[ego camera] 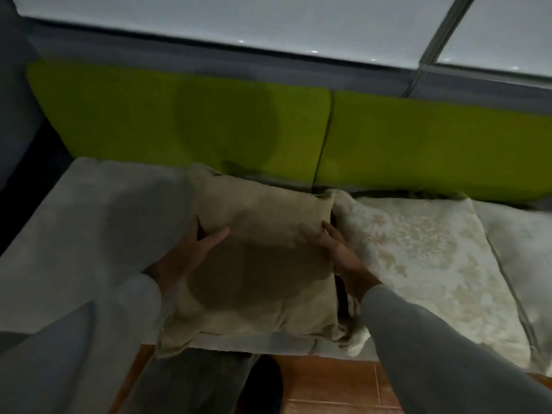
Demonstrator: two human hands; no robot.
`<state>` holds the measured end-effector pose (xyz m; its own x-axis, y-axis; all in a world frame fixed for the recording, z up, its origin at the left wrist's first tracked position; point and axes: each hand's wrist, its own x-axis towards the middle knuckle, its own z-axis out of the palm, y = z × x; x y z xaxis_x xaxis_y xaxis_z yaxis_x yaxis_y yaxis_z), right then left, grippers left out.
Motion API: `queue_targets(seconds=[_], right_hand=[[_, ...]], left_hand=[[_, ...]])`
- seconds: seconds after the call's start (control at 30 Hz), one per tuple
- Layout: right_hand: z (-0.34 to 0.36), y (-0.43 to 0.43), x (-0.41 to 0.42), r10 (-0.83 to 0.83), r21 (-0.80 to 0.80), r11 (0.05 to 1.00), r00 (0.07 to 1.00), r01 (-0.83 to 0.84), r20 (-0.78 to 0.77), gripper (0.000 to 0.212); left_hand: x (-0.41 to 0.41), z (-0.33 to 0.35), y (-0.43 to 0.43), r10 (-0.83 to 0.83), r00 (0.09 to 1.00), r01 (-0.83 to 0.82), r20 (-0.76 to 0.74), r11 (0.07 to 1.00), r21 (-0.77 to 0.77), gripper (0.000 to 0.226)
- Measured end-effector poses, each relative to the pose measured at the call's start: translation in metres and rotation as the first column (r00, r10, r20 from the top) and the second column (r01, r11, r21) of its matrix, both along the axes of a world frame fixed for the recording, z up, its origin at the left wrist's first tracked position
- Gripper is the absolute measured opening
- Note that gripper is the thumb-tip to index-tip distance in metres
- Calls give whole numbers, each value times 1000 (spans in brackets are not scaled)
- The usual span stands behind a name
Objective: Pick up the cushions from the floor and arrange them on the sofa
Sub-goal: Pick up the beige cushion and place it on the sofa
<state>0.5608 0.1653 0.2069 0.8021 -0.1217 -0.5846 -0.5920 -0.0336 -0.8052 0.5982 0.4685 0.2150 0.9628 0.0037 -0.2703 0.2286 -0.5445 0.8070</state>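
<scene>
A plain tan cushion (260, 252) lies flat on the grey sofa seat (89, 222), its near edge hanging a little over the seat's front. My left hand (188, 252) grips its left side, thumb on top. My right hand (343, 255) grips its right side. Touching it on the right lies a cream cushion with a floral pattern (418, 258), also flat on the seat. A third pale cushion (525, 252) shows at the far right, partly cut off by the frame edge.
Two lime-green back pads (179, 121) (433, 144) line the sofa's back under a white wall (268, 19). A grey armrest (15, 100) rises at the left. Brown floor tiles (328, 383) and my legs are below the seat's front edge.
</scene>
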Motion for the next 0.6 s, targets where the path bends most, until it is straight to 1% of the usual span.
queue_targets(seconds=[0.07,0.1,0.17,0.2,0.23,0.3,0.33,0.37,0.4,0.43,0.5,0.57,0.6], right_hand=[[-17,4,2,20,-78,997,999,-23,-47,76],[-23,8,2,32,-121,992,998,-39,-55,80],[-23,14,-1,69,-161,984,997,-75,-43,97],[-20,17,-2,79,-169,982,996,-83,-34,102],[-18,20,-4,89,-180,980,996,-89,-10,103],[-15,23,-9,87,-181,980,996,-83,13,93],[-13,22,-11,84,-182,980,996,-80,16,85],[-10,27,-21,87,-185,979,996,-82,18,79],[-6,34,-32,88,-192,978,996,-82,25,75],[-4,40,-45,94,-203,976,995,-83,45,73],[-1,56,-77,101,-265,961,991,-76,83,70],[1,75,-111,37,-264,964,997,-16,74,71],[-2,88,-134,-13,-275,961,999,26,50,76]], left_hand=[[1,-16,4,-22,998,32,-56,983,179,81],[-1,-22,7,-15,994,37,-107,979,201,86],[-2,-27,14,-28,977,52,-210,992,114,101],[-3,-25,19,-60,968,79,-243,995,68,109],[-3,-22,25,-98,963,116,-251,992,55,117],[-11,-16,40,-174,947,203,-270,976,82,136],[-14,-13,44,-192,932,229,-308,970,88,142],[-23,-11,53,-204,919,241,-338,968,70,143],[-34,-11,61,-208,908,232,-365,973,22,139],[-44,-14,69,-224,903,220,-368,974,-52,131],[-68,-17,84,-226,880,178,-418,973,-150,99],[-95,-24,106,-269,857,256,-440,962,-90,63],[-113,-34,122,-291,842,323,-454,946,-7,53]])
